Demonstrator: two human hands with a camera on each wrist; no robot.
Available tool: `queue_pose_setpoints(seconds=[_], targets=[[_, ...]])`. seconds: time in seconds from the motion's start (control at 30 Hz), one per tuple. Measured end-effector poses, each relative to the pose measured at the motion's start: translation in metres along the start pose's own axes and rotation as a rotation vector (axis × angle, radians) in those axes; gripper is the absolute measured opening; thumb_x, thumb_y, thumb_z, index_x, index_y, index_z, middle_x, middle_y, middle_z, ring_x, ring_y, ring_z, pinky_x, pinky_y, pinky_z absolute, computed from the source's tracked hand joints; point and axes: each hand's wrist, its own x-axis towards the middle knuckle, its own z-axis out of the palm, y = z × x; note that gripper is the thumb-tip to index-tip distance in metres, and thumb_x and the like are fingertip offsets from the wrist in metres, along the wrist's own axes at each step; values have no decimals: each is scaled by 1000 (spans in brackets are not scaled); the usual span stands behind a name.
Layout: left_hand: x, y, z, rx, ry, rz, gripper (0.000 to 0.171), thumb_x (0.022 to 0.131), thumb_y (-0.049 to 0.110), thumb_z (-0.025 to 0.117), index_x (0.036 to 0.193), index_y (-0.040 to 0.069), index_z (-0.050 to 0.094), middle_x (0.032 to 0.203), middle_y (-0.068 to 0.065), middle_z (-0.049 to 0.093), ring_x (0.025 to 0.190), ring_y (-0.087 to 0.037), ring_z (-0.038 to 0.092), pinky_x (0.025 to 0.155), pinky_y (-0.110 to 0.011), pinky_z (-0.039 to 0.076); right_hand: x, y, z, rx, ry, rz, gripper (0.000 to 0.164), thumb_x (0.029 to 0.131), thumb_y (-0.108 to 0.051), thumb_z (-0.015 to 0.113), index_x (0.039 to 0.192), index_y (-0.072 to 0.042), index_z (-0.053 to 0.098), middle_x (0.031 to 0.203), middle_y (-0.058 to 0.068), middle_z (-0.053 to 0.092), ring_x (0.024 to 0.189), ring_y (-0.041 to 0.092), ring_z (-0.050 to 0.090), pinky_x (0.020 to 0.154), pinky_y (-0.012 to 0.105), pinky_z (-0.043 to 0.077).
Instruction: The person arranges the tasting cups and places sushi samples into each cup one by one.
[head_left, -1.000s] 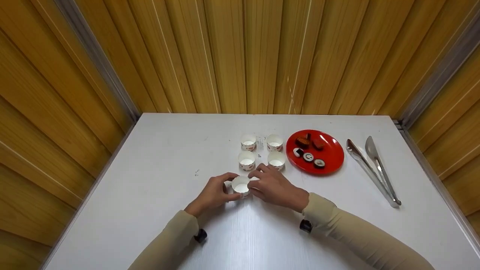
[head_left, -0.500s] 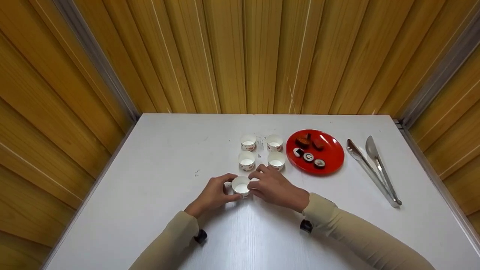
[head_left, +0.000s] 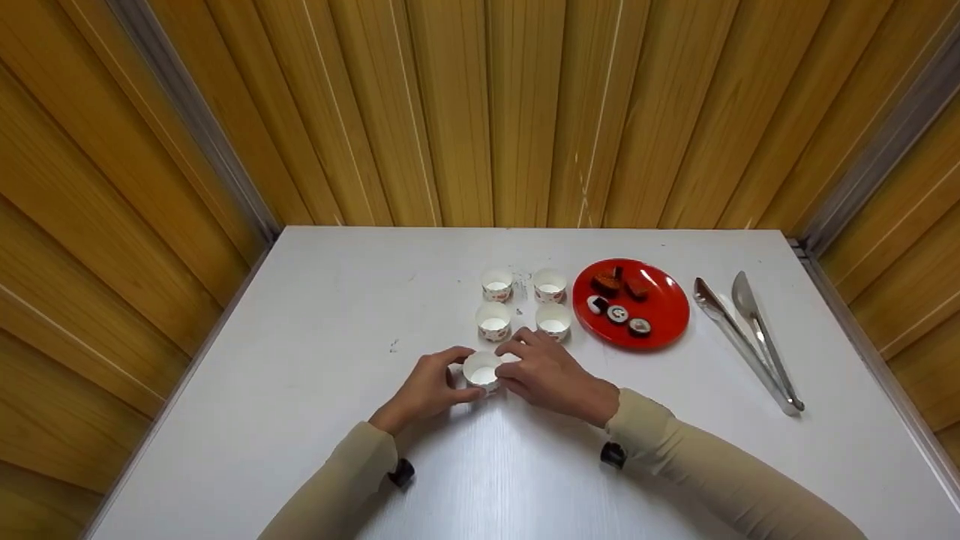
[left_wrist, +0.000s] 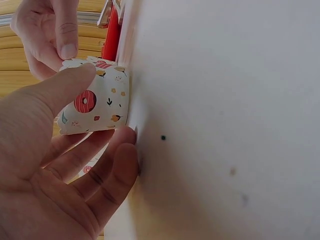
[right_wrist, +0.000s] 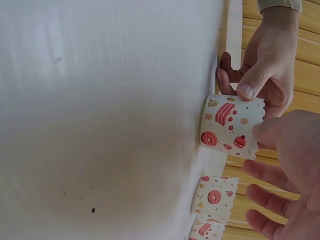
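- Both hands are on one small paper cup (head_left: 481,370) sitting on the white table (head_left: 300,390), just in front of the four other cups.
- The left hand (head_left: 426,388) pinches its side, thumb on the rim and fingers curled round the wall; the right hand (head_left: 547,373) pinches the opposite rim with thumb and a fingertip.
- Risk-wise: the cup looks like thin patterned paper with a scalloped edge, so squeezing from both sides could probably crumple or dent it. It's light too, so a nudge could tip it or slide it into the row just behind.
- The right hand's knuckles sit right next to the near right cup (head_left: 553,321), so that one could get bumped.
- Contents: the held cup looks empty, white inside. The other four cups (head_left: 494,321) look empty as well.
- The red plate (head_left: 664,319) holds five little sushi pieces (head_left: 617,313).
- Metal tongs (head_left: 750,341) lie to the right of the plate, untouched.
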Motion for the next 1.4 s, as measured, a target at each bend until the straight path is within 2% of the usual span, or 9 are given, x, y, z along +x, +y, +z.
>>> queue_pose_setpoints(seconds=[0.13, 0.37, 0.67, 0.9, 1.17, 1.4], targets=[[1, -1, 1, 6, 3, -1, 58, 85, 33, 87, 134, 12, 64, 124, -1, 70, 80, -15, 58, 69, -27, 47, -1, 0, 1, 0, 19, -2, 8, 92, -16, 75, 92, -23, 80, 111, 3, 71, 102, 24, 58, 80, 42, 48], [0, 1, 2, -3, 24, 12, 63, 82, 43, 87, 135, 18, 64, 124, 7, 69, 81, -11, 57, 68, -27, 47, -2, 0, 4, 7, 31, 3, 9, 90, -17, 77, 93, -24, 81, 111, 2, 71, 101, 23, 59, 80, 42, 47], [2, 2, 2, -7, 15, 12, 59, 84, 40, 86, 134, 17, 64, 124, 7, 69, 85, -11, 57, 70, -26, 46, -3, -1, 4, 2, 46, -1, 8, 90, -18, 76, 91, -25, 80, 111, 3, 72, 101, 24, 58, 79, 42, 48], [2, 2, 2, -13, 28, 75, 55, 85, 38, 86, 130, 14, 66, 122, 2, 71, 87, -12, 57, 71, -27, 46, -3, 0, 7, -12, 83, -5, 10, 87, -17, 76, 84, -26, 79, 109, 3, 72, 100, 24, 58, 79, 41, 48], [3, 3, 2, -1, 27, 74, 54, 84, 39, 86, 129, 16, 66, 122, 4, 70, 82, -12, 57, 69, -25, 45, -2, -3, 5, -24, 22, 23, 6, 89, -25, 80, 95, -27, 81, 120, 2, 69, 103, 24, 58, 81, 43, 48], [3, 3, 1, -1, 18, 62, 55, 85, 36, 86, 131, 15, 65, 124, 1, 69, 78, -11, 56, 68, -26, 46, -1, -3, 7, 7, 48, 7, 7, 89, -23, 80, 94, -27, 80, 117, 1, 70, 105, 23, 58, 80, 41, 48]])
